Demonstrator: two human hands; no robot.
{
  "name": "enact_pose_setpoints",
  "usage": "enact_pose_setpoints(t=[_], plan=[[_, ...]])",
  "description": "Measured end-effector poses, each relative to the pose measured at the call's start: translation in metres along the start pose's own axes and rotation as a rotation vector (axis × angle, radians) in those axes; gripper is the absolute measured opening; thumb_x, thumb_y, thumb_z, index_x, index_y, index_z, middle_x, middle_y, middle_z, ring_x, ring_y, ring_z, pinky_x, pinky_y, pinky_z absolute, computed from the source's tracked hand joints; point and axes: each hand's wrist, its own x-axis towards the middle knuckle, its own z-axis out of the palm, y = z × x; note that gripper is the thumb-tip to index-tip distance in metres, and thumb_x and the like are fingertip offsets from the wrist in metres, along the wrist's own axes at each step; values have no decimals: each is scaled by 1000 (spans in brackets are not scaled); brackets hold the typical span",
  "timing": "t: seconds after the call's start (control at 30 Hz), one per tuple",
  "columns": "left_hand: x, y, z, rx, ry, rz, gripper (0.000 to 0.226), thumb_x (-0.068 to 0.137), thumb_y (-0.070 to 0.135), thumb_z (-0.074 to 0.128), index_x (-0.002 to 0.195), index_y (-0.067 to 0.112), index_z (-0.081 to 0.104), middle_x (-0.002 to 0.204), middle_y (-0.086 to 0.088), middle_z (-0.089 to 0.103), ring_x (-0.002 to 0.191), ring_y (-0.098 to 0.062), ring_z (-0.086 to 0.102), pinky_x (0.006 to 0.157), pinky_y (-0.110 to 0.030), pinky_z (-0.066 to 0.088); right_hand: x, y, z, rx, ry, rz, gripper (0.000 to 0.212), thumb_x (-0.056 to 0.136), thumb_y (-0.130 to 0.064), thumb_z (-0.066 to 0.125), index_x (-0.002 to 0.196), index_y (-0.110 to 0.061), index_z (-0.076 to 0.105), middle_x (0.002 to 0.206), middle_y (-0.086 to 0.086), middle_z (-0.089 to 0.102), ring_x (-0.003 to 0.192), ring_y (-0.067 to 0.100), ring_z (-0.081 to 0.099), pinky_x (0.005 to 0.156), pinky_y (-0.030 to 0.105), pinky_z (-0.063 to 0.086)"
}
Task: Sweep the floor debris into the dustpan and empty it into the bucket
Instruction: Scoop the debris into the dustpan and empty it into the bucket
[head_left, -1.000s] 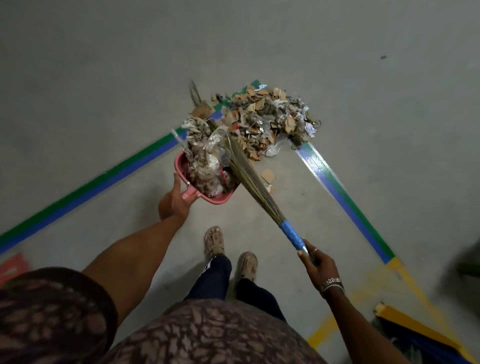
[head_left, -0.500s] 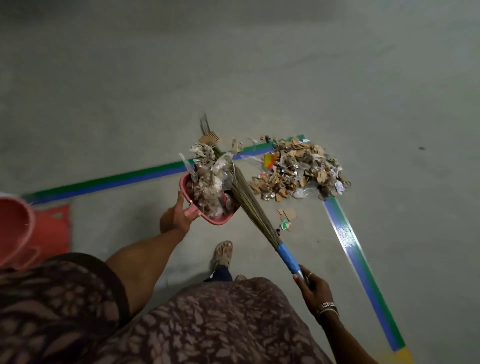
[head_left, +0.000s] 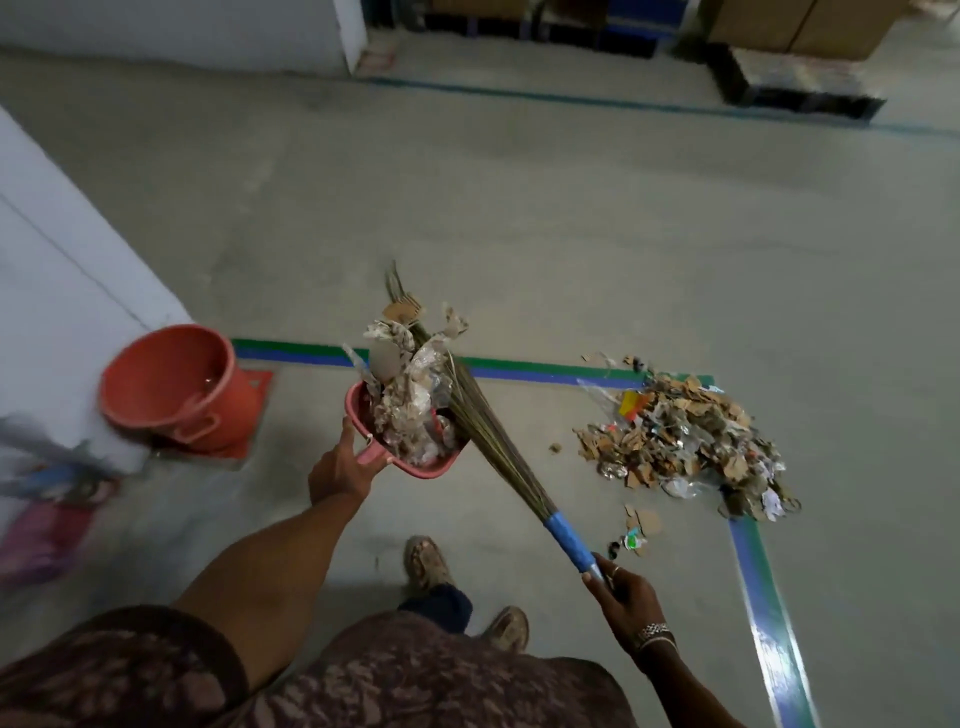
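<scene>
My left hand grips the handle of a pink dustpan, held off the floor and heaped with paper and plastic scraps. My right hand holds the blue-wrapped handle of a stick broom; its bristles lie across the heap in the pan. A pile of cardboard and plastic debris remains on the floor to the right, at the corner of the tape lines. An orange-red bucket stands tilted at the left, well left of the dustpan.
Green and blue floor tape runs behind the pan and down the right side. A white wall rises at the left. Blurred coloured items lie at the far left. My feet stand below the pan. Boxes on dark pallets sit far back.
The view has swung left and up, bringing the bucket fully into sight. The loaded dustpan and broom have moved away from the debris pile toward the bucket.
</scene>
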Motion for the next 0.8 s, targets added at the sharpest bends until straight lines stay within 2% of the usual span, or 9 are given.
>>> enact_pose_setpoints(t=[0.03, 0.07, 0.13, 0.17, 0.27, 0.37, 0.53, 0.7, 0.8], plan=[[-4, -12, -5, -19, 10, -28, 105, 76, 71, 68, 158, 37, 12, 128, -18, 63, 111, -40, 61, 86, -42, 50, 1, -10, 1, -21, -23, -20, 35, 86, -43, 71, 90, -8, 75, 113, -15, 72, 61, -7, 57, 55, 14, 42], [-9, -24, -11, -50, 20, -57, 104, 76, 70, 69, 158, 37, 13, 129, -18, 62, 113, -40, 61, 87, -41, 49, 3, -19, 3, -42, -40, -44, 31, 87, -39, 72, 100, -11, 76, 97, -18, 74, 62, -10, 58, 55, 10, 41], [-15, -49, -20, -104, 45, -95, 104, 77, 67, 70, 158, 35, 14, 131, -18, 61, 115, -39, 60, 88, -40, 48, 5, -38, 7, -72, -71, -120, 38, 89, -33, 72, 122, -16, 70, 58, -22, 60, 60, -14, 57, 54, 8, 40], [-17, -61, -24, -114, 54, -111, 104, 77, 67, 71, 158, 34, 15, 132, -18, 60, 115, -39, 59, 88, -40, 48, 5, -47, 10, -98, -92, -153, 41, 89, -33, 72, 126, -17, 67, 52, -22, 55, 58, -13, 57, 54, 9, 39], [-22, -97, -36, -135, 65, -155, 104, 76, 67, 70, 158, 34, 16, 133, -18, 60, 116, -40, 59, 89, -41, 48, 8, -65, 25, -162, -149, -202, 43, 88, -39, 70, 128, -23, 66, 63, -14, 67, 61, -7, 61, 54, 12, 41], [-22, -134, -47, -161, 73, -189, 104, 75, 71, 69, 157, 36, 17, 130, -16, 62, 113, -40, 60, 86, -40, 49, 8, -80, 46, -222, -171, -235, 41, 89, -43, 69, 127, -28, 67, 67, -4, 71, 58, -2, 61, 53, 19, 41], [-13, -193, -66, -200, 78, -217, 103, 72, 74, 68, 155, 41, 18, 124, -15, 65, 110, -40, 62, 86, -40, 51, -1, -110, 89, -280, -193, -231, 42, 88, -44, 68, 127, -28, 67, 71, -10, 72, 66, -4, 64, 59, 21, 47], [-7, -260, -90, -257, 83, -258, 104, 71, 73, 70, 156, 39, 21, 123, -15, 66, 110, -39, 62, 88, -41, 52, -26, -154, 144, -308, -198, -232, 40, 90, -45, 66, 127, -31, 66, 56, -8, 62, 54, 0, 60, 50, 18, 37], [-2, -296, -111, -273, 98, -288, 103, 72, 72, 70, 156, 39, 20, 122, -15, 66, 109, -39, 62, 87, -41, 52, -35, -183, 178, -308, -216, -263, 40, 88, -43, 68, 127, -33, 67, 59, -13, 66, 58, -1, 61, 54, 22, 43]])
